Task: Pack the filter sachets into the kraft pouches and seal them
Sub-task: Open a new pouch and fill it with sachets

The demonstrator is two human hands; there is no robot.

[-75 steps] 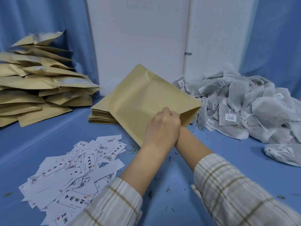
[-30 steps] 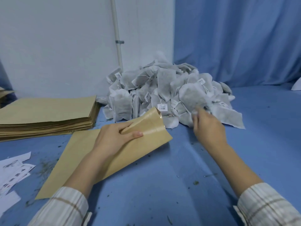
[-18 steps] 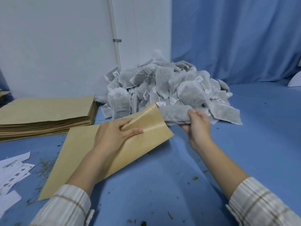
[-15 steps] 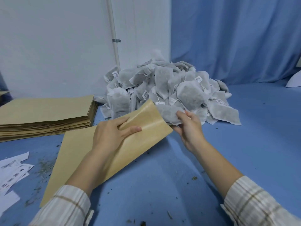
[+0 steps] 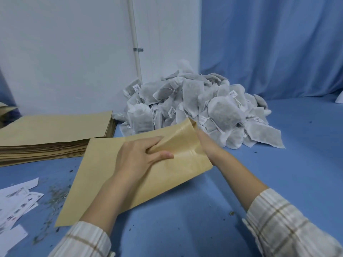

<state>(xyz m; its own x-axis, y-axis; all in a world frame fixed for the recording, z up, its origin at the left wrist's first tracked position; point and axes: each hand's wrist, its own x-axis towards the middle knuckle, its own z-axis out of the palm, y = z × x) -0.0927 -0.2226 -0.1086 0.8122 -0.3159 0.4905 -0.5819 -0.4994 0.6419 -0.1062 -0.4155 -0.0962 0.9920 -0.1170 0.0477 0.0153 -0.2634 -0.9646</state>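
Fingers [image 5: 157,143] of the left hand [image 5: 137,158] curl over the upper edge of a kraft pouch [image 5: 111,175], thumb pressed on its front, pinching the top layer and holding the mouth agape. Both forearms wear plaid sleeves [image 5: 289,225]. Reaching in from the other side, the right hand [image 5: 207,147] is sunk into the pouch's open mouth; its fingers are hidden inside, so whether they are apart or closed on a sachet cannot be told. That pouch lies slanted on the blue table [image 5: 185,219], its closed end toward the person. Printed paper labels [image 5: 16,203] lie scattered at the near left, with green crumbs beside them. Farther left rests a flat stack of kraft pouches [image 5: 53,134]. Just beyond the hands a heap of filter sachets [image 5: 200,110] sits against the white wall, a blue curtain [image 5: 269,43] hanging to its right.
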